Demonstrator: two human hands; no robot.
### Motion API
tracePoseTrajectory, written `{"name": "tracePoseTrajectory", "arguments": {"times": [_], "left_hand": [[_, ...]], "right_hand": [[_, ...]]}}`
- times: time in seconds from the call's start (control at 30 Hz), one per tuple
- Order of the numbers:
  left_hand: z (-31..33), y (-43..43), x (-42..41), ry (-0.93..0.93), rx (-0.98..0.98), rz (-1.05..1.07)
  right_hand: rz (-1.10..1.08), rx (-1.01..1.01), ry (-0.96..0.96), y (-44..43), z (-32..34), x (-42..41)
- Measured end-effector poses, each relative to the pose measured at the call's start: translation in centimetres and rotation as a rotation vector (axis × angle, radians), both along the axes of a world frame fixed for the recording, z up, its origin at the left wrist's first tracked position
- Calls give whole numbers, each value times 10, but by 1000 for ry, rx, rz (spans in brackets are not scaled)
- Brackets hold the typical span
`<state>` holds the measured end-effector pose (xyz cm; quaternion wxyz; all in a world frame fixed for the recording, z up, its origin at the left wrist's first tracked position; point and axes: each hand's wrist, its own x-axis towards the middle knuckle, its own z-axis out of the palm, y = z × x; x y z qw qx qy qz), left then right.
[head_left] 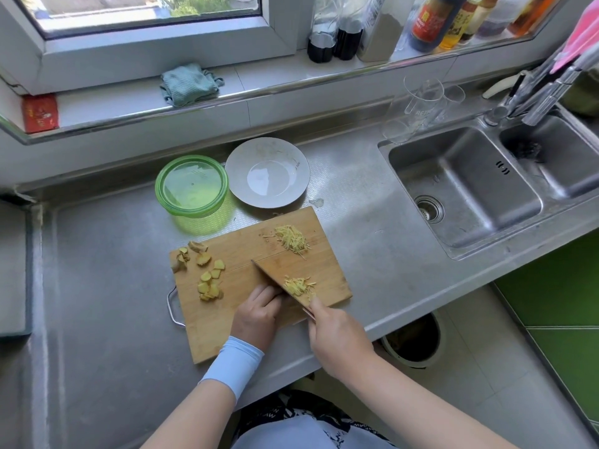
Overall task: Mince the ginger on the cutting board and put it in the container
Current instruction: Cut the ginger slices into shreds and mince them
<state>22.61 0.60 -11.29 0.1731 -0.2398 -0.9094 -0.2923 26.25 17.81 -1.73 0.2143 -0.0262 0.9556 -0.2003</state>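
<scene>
Stainless steel tabletop (97,270) beside a double sink (470,189) carries a bamboo cutting board (227,325). On it, the right hand (337,335) has its grip clamped on a broad kitchen knife (275,278), with yellow ginger shreds (299,286) against the blade. The left hand (259,314) rests behind the blade, fingertips hidden, so I cannot tell its grip. Pale ginger slices (210,280) lie at the board's left, and a green-lidded round container (192,186) stands beyond.

The right hand (337,338) hides the knife (275,277) handle.
</scene>
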Motion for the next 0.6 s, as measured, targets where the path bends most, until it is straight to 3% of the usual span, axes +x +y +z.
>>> {"name": "tracePoseTrajectory", "arguments": {"times": [0.17, 0.4, 0.6], "left_hand": [[2, 0, 0, 0, -1, 8], [0, 0, -1, -38, 15, 9], [4, 0, 0, -29, 23, -6]], "right_hand": [[32, 9, 8, -16, 6, -19], [-21, -7, -8, 11, 2, 18], [1, 5, -8, -13, 0, -15]]}}
